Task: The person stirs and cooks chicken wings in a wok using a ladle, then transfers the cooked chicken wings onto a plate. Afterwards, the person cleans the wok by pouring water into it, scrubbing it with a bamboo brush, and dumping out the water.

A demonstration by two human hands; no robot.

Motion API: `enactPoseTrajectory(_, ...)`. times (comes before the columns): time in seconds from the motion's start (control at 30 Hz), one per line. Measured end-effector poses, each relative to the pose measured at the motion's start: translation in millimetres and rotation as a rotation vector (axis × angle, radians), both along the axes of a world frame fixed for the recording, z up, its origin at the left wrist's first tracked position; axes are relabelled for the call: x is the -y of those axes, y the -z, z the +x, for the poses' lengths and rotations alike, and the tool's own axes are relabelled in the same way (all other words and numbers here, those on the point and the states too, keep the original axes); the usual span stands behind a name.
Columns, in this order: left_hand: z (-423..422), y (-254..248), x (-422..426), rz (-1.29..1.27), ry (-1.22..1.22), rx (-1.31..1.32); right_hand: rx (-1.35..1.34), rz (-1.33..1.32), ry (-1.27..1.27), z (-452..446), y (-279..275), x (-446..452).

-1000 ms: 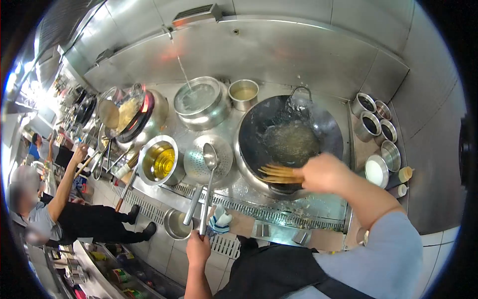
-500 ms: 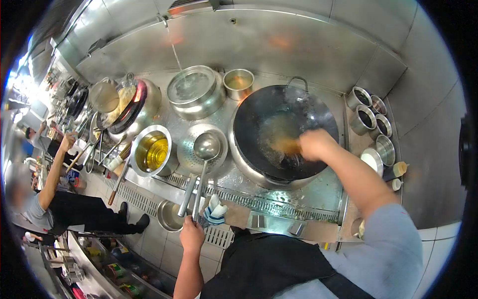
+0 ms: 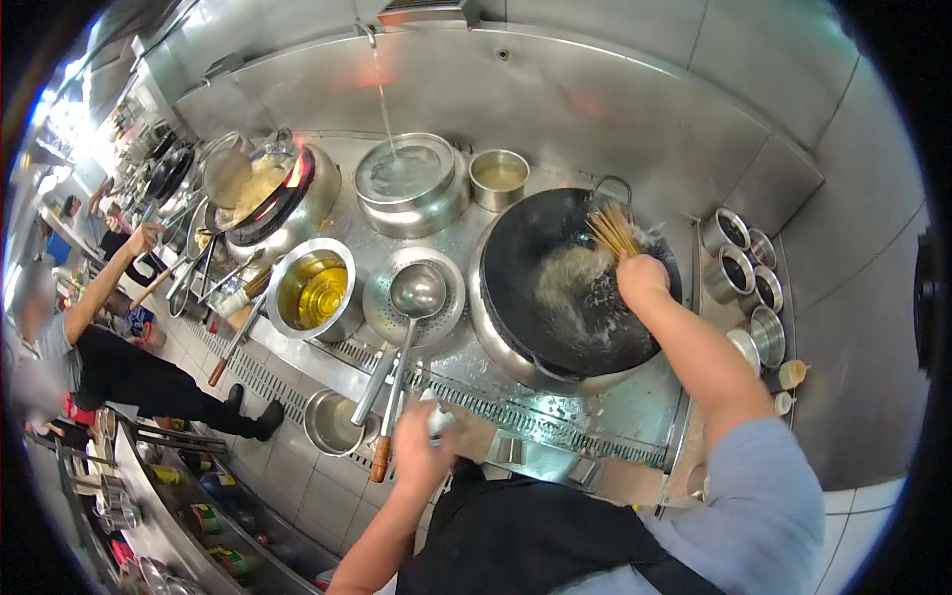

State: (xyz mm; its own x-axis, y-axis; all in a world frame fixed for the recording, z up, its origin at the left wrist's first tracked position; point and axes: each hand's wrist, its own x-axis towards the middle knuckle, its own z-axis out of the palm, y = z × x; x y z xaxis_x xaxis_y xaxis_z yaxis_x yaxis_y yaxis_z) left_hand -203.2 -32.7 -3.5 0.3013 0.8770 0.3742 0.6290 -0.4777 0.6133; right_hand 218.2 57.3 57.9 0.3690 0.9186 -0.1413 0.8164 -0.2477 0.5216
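In the head view my right hand (image 3: 643, 278) grips a bamboo wok brush (image 3: 613, 234), its bristles against the far right side of the black wok (image 3: 516, 297). Cloudy water moves in the wok's bottom. My left hand (image 3: 421, 446), a little blurred, is closed on a white cloth (image 3: 438, 420) at the stove's front edge. Just left of it, the wooden-handled ladle (image 3: 418, 291) rests in a perforated strainer (image 3: 382, 297), both handles sticking out over the edge.
A pot of yellow oil (image 3: 322, 297) stands left of the strainer. Behind are a water-filled pot (image 3: 407, 203) under a running tap and a smaller pot (image 3: 499, 178). Seasoning tins (image 3: 732, 273) line the right side. A flaming wok (image 3: 263, 193) and a co-worker (image 3: 129, 337) are at left.
My left hand has let go of the ladle handle and moved right onto the cloth. My right hand has swept the brush from the wok's middle up its far side.
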Motion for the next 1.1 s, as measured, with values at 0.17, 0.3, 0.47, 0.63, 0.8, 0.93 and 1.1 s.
enactPoseTrajectory(0.17, 123, -43, -16, 0.172, 0.663, -0.183, -0.047, -0.392, -0.212, -72, 3, 24)
enactPoseTrajectory(0.3, 155, -25, -15, 0.213, 0.785, -0.394, -0.053, -0.399, -0.079, -54, -2, 32)
enactPoseTrajectory(0.47, 158, -27, -14, 0.103, 0.801, -0.352, -0.209, 0.166, -0.108, -7, 39, -32)
enactPoseTrajectory(0.63, 157, -21, -10, 0.151, 0.768, -0.390, -0.082, -0.342, -0.151, -79, -9, 53)
enactPoseTrajectory(0.8, 155, -28, -12, 0.082, 0.797, -0.369, -0.269, 0.259, -0.110, 21, 30, -30)
enactPoseTrajectory(0.93, 156, -23, -11, 0.092, 0.784, -0.340, -0.462, 0.283, -0.105, -60, 20, -33)
enactPoseTrajectory(1.1, 155, -23, -10, 0.088, 0.782, -0.377, -0.441, -0.156, -0.403, -102, -16, 80)
